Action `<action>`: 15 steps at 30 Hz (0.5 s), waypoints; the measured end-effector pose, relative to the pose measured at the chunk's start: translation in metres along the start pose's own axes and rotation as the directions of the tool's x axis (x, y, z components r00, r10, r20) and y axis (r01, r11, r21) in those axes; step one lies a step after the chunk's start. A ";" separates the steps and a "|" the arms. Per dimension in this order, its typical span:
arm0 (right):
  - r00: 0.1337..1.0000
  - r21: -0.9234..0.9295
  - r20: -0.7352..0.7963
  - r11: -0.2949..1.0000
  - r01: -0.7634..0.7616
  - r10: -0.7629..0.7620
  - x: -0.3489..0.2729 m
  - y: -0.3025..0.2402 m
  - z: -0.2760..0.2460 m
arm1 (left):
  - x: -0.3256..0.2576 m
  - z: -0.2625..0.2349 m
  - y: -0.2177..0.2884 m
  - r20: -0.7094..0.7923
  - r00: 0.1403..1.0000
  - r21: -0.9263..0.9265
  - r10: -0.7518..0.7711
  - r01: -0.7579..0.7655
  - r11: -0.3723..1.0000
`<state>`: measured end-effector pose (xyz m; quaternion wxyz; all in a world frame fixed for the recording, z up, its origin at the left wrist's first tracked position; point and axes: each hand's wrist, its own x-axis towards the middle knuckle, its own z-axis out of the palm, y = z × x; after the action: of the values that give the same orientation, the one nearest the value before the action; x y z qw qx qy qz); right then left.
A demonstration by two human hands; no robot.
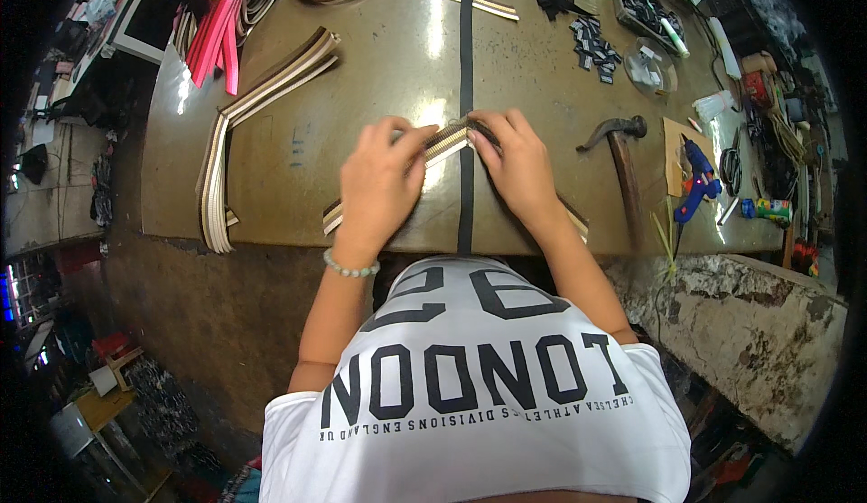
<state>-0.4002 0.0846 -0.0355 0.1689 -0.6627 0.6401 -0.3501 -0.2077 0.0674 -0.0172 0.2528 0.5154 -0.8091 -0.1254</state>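
A brown, cream and black striped webbing strap (446, 147) is bent at its middle between my two hands, just above the table's near half. My left hand (383, 181) pinches it left of the bend. My right hand (517, 165) grips it at the bend, thumb in front and fingers behind. Its two ends come out below my hands, toward the table's near edge. A narrow black strap (466, 56) runs straight from far to near across the table and passes behind the bend. What lies under my fingers is hidden.
On the brown table (280, 205), folded striped straps (215, 160) lie left, with pink straps (221, 38) behind. At right are a hammer (623, 164), a blue glue gun (697, 181), small black labels (596, 51) and a tray of black parts (646, 17).
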 end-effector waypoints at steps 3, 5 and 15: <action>0.999 -0.098 0.051 0.995 0.017 -0.012 -0.001 -0.003 0.002 | 0.003 0.016 0.010 0.043 0.996 -0.098 0.082 -0.077 0.992; 0.997 -0.196 0.077 0.981 0.000 0.015 -0.002 -0.006 0.000 | 0.003 0.022 0.012 0.029 0.999 -0.108 0.039 -0.036 0.994; 0.543 -0.080 -0.759 0.778 -0.624 0.358 -0.066 0.124 -0.157 | 0.005 0.026 0.011 0.018 1.000 -0.126 0.022 -0.020 0.992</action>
<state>-0.5935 0.1681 -0.0254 -0.1152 -0.2834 0.8655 -0.3967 -0.2318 0.0660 -0.0325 0.2783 0.4888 -0.8073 -0.1783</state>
